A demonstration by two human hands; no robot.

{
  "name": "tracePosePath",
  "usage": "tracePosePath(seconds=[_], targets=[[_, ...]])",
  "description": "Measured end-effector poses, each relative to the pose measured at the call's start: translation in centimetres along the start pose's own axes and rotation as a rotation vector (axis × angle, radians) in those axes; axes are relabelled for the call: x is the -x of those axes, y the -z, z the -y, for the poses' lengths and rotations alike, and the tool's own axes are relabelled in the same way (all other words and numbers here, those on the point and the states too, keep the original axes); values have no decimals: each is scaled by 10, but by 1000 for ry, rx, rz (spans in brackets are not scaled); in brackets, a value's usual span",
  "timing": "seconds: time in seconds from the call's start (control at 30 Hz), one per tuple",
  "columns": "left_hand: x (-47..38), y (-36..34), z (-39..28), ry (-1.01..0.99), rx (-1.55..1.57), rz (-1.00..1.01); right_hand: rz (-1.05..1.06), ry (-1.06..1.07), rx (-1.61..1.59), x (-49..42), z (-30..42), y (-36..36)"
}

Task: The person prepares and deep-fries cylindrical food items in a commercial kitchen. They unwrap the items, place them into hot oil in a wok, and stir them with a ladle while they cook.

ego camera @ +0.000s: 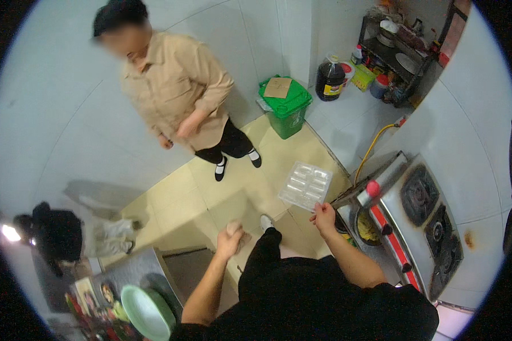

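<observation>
My right hand (pixel 325 219) pinches the near corner of a clear plastic compartment tray (pixel 306 185), held out over the tiled floor. The tray's moulded slots lie in two rows, and I see nothing in them. A small pale rounded thing (pixel 234 226) is gripped in my left hand (pixel 229 244), partly hidden by the fingers; it may be a cloth, but blur leaves its kind unsettled. My left hand is in front of my body, well apart from the tray.
A gas stove (pixel 414 213) stands at right, with a pan of yellow food (pixel 368 226) below. Ahead are a green lidded bin (pixel 286 115), a large dark bottle (pixel 330 79) and a person (pixel 179 85). Another person (pixel 59 232) and a green basin (pixel 147 313) are left.
</observation>
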State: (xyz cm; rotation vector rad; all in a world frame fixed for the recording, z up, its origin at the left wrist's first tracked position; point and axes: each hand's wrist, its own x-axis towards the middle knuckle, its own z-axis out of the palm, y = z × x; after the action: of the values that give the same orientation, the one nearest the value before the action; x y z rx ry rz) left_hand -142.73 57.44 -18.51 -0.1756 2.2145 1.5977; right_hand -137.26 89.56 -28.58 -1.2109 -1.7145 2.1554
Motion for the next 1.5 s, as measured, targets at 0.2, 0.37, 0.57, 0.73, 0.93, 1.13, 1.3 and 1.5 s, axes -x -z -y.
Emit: tracePosePath(seconds=[0.2, 0.37, 0.57, 0.73, 0.93, 1.13, 1.3, 1.5], targets=[[-261, -66, -101, -730, -755, 74, -258, 89, 21, -157, 46, -28], [-456, -160, -116, -873, -1134, 59, -345, 61, -103, -263, 57, -34], [-661, -267, -73, -784, -1252, 129, -350, 3, -52, -373, 57, -38], [-755, -315, -45, -600, -1347, 348, -438, -172, 32, -429, 39, -34], [-759, -281, -120, -823, -1201, 499, -320, -118, 61, -452, 46, -26], [-778, -232, -195, -895, -1050, 568, 92, 23, 311, -575, 64, -91], [-768, -265, -149, -467, -956, 587, 98, 137, 875, -620, 16, -83], [-645, -300, -104, -41, -580, 319, 28, -545, -342, -489, 17, 41]])
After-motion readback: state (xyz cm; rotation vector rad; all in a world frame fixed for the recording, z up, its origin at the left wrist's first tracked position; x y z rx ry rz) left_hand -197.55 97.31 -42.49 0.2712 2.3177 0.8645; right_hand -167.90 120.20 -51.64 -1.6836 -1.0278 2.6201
